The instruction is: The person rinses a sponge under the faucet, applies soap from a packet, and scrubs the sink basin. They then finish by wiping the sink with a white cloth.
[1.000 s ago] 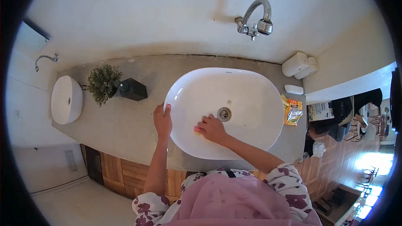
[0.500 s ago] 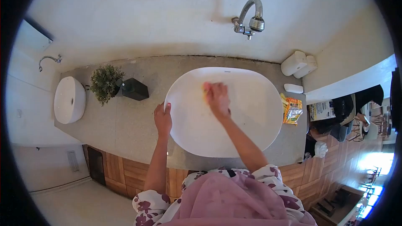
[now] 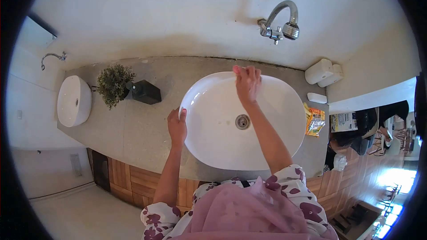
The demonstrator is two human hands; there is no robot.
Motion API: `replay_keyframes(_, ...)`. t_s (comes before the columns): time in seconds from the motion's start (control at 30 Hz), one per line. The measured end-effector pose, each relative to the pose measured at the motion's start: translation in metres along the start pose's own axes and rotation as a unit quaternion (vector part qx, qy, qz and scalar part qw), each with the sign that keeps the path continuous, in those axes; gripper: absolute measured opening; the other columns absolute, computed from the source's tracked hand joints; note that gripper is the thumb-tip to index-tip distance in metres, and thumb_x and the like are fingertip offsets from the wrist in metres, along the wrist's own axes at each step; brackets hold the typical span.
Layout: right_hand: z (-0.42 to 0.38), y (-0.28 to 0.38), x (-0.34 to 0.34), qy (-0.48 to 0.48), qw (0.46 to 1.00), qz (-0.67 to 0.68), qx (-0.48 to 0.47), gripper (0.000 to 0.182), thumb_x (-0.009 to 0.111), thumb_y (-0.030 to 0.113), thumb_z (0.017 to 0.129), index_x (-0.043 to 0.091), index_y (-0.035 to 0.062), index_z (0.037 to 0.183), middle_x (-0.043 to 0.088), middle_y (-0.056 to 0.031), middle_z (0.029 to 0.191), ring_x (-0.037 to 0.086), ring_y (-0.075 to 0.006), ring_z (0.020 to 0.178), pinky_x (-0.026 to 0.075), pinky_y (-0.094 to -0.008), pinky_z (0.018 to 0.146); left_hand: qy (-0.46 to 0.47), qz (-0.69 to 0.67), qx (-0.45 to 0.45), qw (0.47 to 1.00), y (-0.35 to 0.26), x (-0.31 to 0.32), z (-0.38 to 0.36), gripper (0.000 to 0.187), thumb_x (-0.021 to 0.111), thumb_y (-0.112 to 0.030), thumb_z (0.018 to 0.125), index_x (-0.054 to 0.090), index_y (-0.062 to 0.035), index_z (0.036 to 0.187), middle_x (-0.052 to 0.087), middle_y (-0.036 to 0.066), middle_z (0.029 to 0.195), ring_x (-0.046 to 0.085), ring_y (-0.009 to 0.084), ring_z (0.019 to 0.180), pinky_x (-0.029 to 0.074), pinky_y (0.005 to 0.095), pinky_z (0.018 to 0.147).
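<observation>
A white oval washbasin (image 3: 213,151) sits on the grey counter, its round metal drain (image 3: 242,122) showing in the middle. At the basin's left edge, my left hand (image 3: 178,126) grips the rim, thumb on the upper side. My right hand (image 3: 249,84) reaches across to the far rim, its fingers closed around a small pink sponge (image 3: 236,69). Only a bit of the sponge shows past the fingers. Above the basin, a chrome faucet (image 3: 291,15) juts from the wall.
On the left of the counter (image 3: 138,142) stand a potted plant (image 3: 113,84), a dark bottle (image 3: 146,92) and a second white basin (image 3: 73,102). To the right lie a yellow-orange packet (image 3: 316,122) and a white bar-shaped object (image 3: 316,98), near white containers (image 3: 318,72).
My right hand has moved with the sponge from inside the basin up to its far rim, uncovering the drain. My left hand keeps its hold on the left rim. The view has shifted slightly.
</observation>
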State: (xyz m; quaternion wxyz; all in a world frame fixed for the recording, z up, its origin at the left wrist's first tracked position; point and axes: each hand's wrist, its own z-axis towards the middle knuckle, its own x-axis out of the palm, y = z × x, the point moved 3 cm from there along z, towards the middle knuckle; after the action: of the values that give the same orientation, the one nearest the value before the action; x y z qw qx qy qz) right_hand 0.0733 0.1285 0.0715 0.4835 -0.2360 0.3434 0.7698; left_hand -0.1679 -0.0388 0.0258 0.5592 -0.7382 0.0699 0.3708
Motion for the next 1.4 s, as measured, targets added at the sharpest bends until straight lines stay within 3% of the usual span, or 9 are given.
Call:
replay_keyframes(0.33,-0.033,0.116,0.033,0.072,0.977,0.191,-0.06,0.018,0.069,0.013,0.074,0.07,0.0195,0.09,0.055,-0.0036,0.084,0.054,-0.0254,0.083,0.046,-0.0395,0.066,0.018,-0.016,0.034,0.999,-0.001,-0.001,0.002,0.049,0.036,-0.038,0.101,0.06,-0.0013,0.122,0.057,0.022,0.124,0.046,0.0415,0.12,0.031,0.0462,0.106)
replay_keyframes(0.47,-0.081,0.153,0.01,0.096,0.949,0.3,-0.015,0.019,0.067,0.012,0.075,0.068,0.0146,0.094,0.055,-0.0059,0.092,0.054,-0.0265,0.085,0.048,-0.0402,0.069,-0.09,-0.065,0.047,0.993,-0.002,-0.003,-0.005,0.055,0.025,-0.04,0.103,0.053,-0.0018,0.132,0.054,0.02,0.131,0.047,0.0392,0.121,0.029,0.044,0.108)
replay_keyframes(0.67,-0.132,0.143,-0.029,0.31,0.819,0.473,0.101,0.026,0.068,0.016,0.077,0.07,0.0133,0.102,0.059,-0.0103,0.091,0.056,-0.0285,0.089,0.048,-0.0385,0.075,-0.11,-0.297,0.016,0.948,0.017,0.005,-0.004,0.057,0.02,-0.039,0.103,0.047,-0.0022,0.137,0.055,0.02,0.129,0.041,0.0328,0.129,0.028,0.0408,0.107)
replay_keyframes(0.73,-0.143,0.13,-0.04,0.396,0.787,0.463,0.096,0.02,0.067,0.013,0.079,0.071,0.0104,0.098,0.06,-0.0096,0.089,0.058,-0.0249,0.083,0.048,-0.0343,0.078,-0.118,-0.11,0.024,0.987,0.0,-0.005,-0.012,0.052,0.035,-0.039,0.101,0.047,-0.003,0.137,0.056,0.02,0.127,0.041,0.0323,0.129,0.029,0.0408,0.107)
replay_keyframes(0.93,-0.171,0.063,-0.083,0.588,0.713,0.373,-0.079,0.027,0.067,0.035,0.083,0.071,0.0101,0.093,0.062,-0.0099,0.086,0.059,-0.0257,0.08,0.047,-0.0365,0.074,-0.094,0.07,0.064,0.991,-0.002,0.0,-0.004,0.057,0.066,-0.031,0.086,0.051,-0.0011,0.132,0.056,0.019,0.128,0.04,0.0357,0.13,0.029,0.0437,0.109)
replay_keyframes(1.0,-0.16,0.027,-0.107,0.63,0.686,0.349,-0.102,0.045,0.061,0.048,0.086,0.068,0.0065,0.071,0.063,-0.0136,0.075,0.06,-0.0292,0.078,0.048,-0.0408,0.07,-0.065,0.095,0.065,0.991,-0.003,-0.001,-0.002,0.054,0.064,-0.031,0.087,0.052,-0.0002,0.13,0.056,0.019,0.127,0.039,0.0363,0.13,0.029,0.0443,0.109)
replay_keyframes(1.07,-0.16,-0.018,-0.117,0.698,0.655,0.262,-0.123,0.039,0.061,0.048,0.085,0.069,0.0096,0.079,0.063,-0.013,0.082,0.06,-0.0296,0.082,0.049,-0.0414,0.072,-0.038,0.118,0.061,0.99,0.0,0.001,-0.001,0.052,0.062,-0.032,0.089,0.053,0.0008,0.128,0.056,0.02,0.127,0.039,0.037,0.13,0.029,0.0449,0.109)
replay_keyframes(1.3,-0.167,-0.014,-0.105,0.646,0.727,0.177,-0.15,0.023,0.064,0.036,0.083,0.065,0.0145,0.091,0.059,-0.0094,0.093,0.058,-0.0295,0.088,0.05,-0.042,0.072,-0.058,0.1,0.063,0.991,-0.003,0.0,-0.002,0.043,0.053,-0.029,0.095,0.057,0.0035,0.123,0.056,0.019,0.128,0.039,0.0371,0.13,0.03,0.0452,0.108)
replay_keyframes(1.4,-0.17,0.028,-0.063,0.429,0.866,0.19,-0.174,0.017,0.064,0.029,0.081,0.063,0.0126,0.083,0.057,-0.0075,0.088,0.057,-0.0274,0.088,0.05,-0.0424,0.071,-0.055,0.092,0.059,0.992,-0.002,0.001,-0.003,0.043,0.052,-0.03,0.095,0.057,0.0034,0.123,0.056,0.019,0.127,0.039,0.0368,0.13,0.03,0.0451,0.108)
